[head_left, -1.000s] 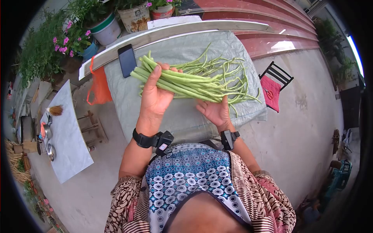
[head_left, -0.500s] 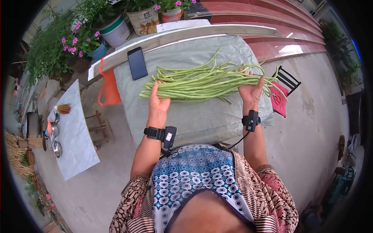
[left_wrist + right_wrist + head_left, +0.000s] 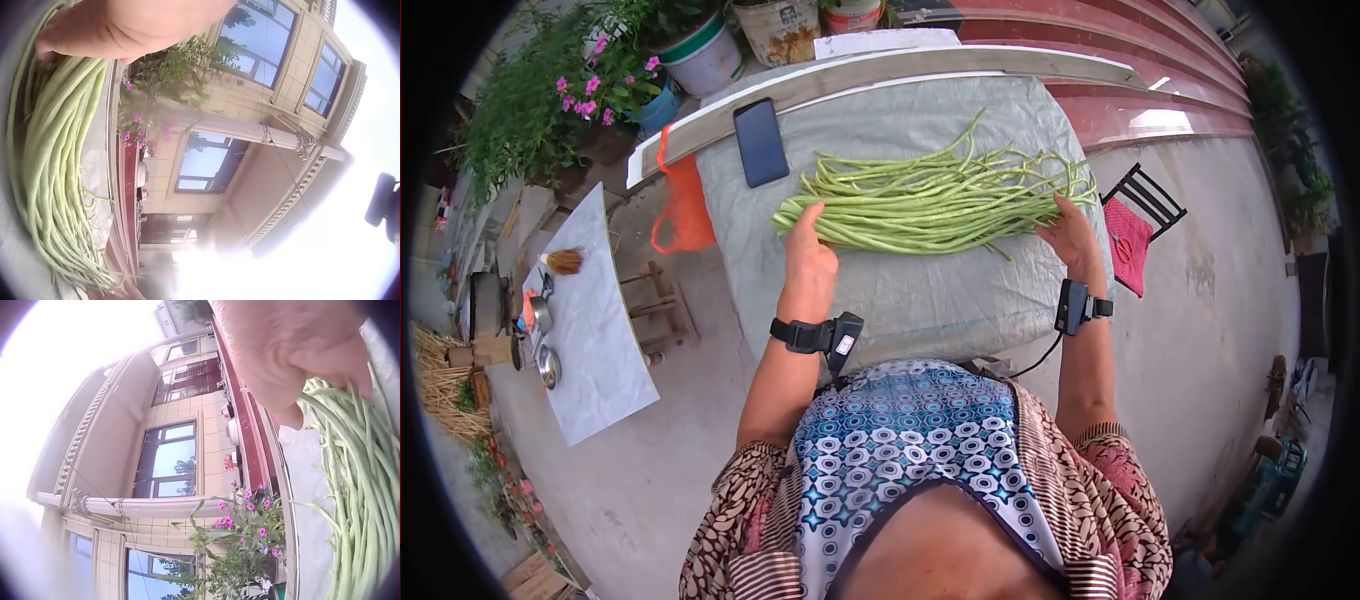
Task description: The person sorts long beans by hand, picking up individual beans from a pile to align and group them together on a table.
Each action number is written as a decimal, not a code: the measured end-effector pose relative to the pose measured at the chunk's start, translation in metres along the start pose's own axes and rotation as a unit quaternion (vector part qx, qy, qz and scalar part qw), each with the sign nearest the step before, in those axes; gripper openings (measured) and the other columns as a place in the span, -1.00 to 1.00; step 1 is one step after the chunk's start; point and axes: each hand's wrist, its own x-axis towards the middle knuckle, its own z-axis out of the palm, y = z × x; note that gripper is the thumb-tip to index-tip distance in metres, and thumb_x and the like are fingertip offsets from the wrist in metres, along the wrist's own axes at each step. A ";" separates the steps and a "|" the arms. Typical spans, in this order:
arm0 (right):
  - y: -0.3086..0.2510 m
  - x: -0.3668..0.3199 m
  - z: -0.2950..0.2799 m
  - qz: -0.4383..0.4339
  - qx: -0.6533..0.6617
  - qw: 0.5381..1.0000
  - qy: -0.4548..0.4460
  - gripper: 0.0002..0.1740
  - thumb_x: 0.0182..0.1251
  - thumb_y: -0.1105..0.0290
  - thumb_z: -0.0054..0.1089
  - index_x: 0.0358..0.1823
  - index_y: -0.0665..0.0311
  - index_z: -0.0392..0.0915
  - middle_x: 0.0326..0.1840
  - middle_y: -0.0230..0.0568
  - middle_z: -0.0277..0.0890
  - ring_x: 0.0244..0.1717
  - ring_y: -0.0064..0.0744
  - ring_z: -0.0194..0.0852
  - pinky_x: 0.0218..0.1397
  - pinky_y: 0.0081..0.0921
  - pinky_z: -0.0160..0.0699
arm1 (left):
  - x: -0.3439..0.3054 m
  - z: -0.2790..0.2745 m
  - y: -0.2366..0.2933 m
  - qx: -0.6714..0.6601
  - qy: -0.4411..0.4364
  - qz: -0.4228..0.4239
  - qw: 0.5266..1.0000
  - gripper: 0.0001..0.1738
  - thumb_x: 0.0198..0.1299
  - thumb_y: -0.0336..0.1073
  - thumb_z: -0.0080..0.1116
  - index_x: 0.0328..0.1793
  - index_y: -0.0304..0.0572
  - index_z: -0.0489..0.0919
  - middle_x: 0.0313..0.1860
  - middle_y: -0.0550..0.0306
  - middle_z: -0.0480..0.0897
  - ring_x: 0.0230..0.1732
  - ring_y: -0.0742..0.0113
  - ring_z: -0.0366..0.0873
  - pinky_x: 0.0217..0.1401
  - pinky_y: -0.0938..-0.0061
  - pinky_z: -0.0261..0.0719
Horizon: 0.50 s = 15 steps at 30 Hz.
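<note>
A wide bundle of long green yardlong beans [image 3: 930,215] lies lengthwise across the cloth-covered table [image 3: 880,300], thick even ends to the left and thin curling tips to the right. At the left end, my left hand [image 3: 808,265] grips the beans, its thumb on the near side and its other fingers hidden by the bundle. My right hand [image 3: 1072,240] holds the tip end from the near right side. Beans run out from under the left hand [image 3: 131,28] in the left wrist view. In the right wrist view, fingers of the right hand [image 3: 300,356] bend over the beans [image 3: 359,487].
A dark phone [image 3: 760,142] lies beyond the beans at the left. An orange plastic bag [image 3: 685,205] hangs at the table's left edge. Along the far side runs a long board [image 3: 880,72], with potted plants behind. A folding chair [image 3: 1128,240] stands at the right.
The bundle was raised and slanted in my left hand; it now lies lower and level along the table. My right hand has moved right, from under the beans' middle to their tips.
</note>
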 end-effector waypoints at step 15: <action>0.070 -0.104 0.101 -0.411 -0.567 0.713 -0.038 -0.75 0.12 0.43 0.33 -0.13 0.18 0.61 -0.08 -0.16 0.56 -0.03 -0.09 0.53 0.03 -0.28 0.54 | -0.028 -0.056 0.030 0.226 0.072 0.195 0.952 -0.32 0.19 -0.45 0.17 0.45 -0.34 0.23 0.50 -0.18 0.16 0.53 0.08 0.06 0.51 0.34 0.04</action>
